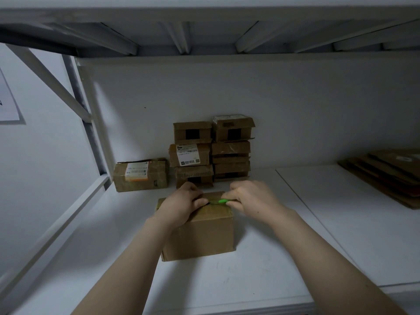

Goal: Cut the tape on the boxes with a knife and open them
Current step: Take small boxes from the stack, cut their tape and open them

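A brown cardboard box [204,235] stands upright on the white shelf in front of me, its top sealed with clear tape. My left hand [181,204] presses down on the left half of the box top. My right hand [251,201] grips a small green-handled knife [223,201] at the top's right side. The dark blade lies along the tape seam and points left toward my left thumb. The far part of the box top is hidden behind both hands.
Several small cardboard boxes are stacked [212,153] against the back wall, and a single box [141,175] with a label lies to their left. Flattened cardboard sheets [386,173] lie at the right. A shelf board [204,26] hangs overhead; a metal upright [91,123] stands at the left.
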